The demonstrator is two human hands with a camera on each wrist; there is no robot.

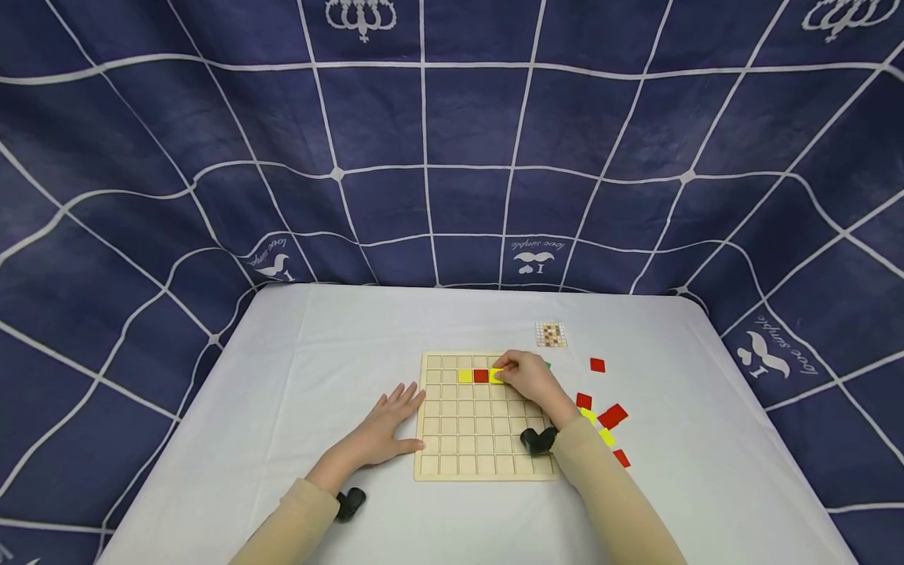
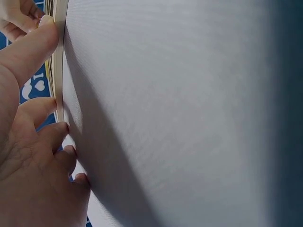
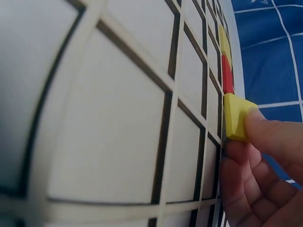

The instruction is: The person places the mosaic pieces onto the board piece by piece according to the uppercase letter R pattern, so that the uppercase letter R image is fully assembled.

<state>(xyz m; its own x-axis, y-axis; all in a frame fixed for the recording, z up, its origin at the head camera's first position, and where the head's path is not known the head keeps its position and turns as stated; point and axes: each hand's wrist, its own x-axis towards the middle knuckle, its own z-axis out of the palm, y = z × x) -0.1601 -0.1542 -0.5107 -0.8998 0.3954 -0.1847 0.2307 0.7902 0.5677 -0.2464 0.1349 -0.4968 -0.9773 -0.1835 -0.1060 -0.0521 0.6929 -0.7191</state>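
Pinching right hand (image 1: 523, 375): thumb and fingertips drawn narrow, holding one yellow tile (image 3: 239, 116)
Yellow tile: at those fingertips, over the board's second row from the far edge; it looks tilted, its thumb side raised
Seating: best done, I judge, by squaring the tile to its cell, lowering the edge beside the red tile first, then pressing the raised side down with a fingertip
Red tile (image 1: 481, 377): just left of the right hand's fingertips, easily nudged, so a light touch seems wise
Second yellow tile (image 1: 464, 377): farther left of that hand, beside the red one
Board (image 1: 448, 464): under the right hand, reaching left to the other hand
Left hand (image 1: 381, 428): fingers spread wide, gripping nothing, touching the board's left edge; light steadying there should help
Loose tiles (image 1: 613, 416): red and yellow, right of the right hand
Pattern card (image 1: 551, 334): beyond the right hand, shown only from the head
Right wrist view: reveals the tile's thickness and tilt, which the head view hides
Left wrist view: shows the board's side edge against the left fingers
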